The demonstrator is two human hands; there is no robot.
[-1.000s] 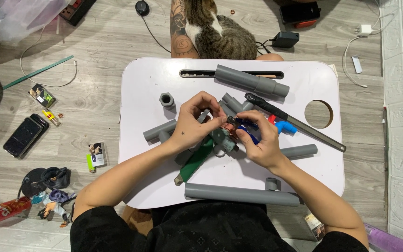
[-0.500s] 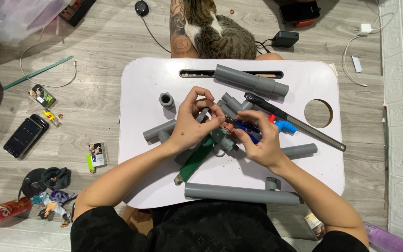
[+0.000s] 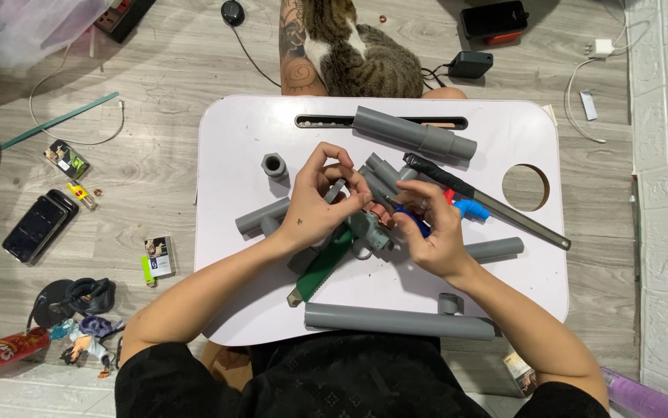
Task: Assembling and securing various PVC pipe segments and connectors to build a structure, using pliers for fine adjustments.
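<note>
Both hands meet over the middle of the white lap table (image 3: 233,139): left hand (image 3: 314,209) pinches a small grey pipe fitting (image 3: 338,190) at its fingertips, right hand (image 3: 431,232) is curled around a blue-handled tool (image 3: 407,217), tip near the fitting. Risk looks like slip: a fingertip-only pinch could let the fitting twist or drop into the loose grey pipes (image 3: 396,319) and green saw (image 3: 322,263) just below. The cat (image 3: 369,58) at the far edge could bump the table.
</note>
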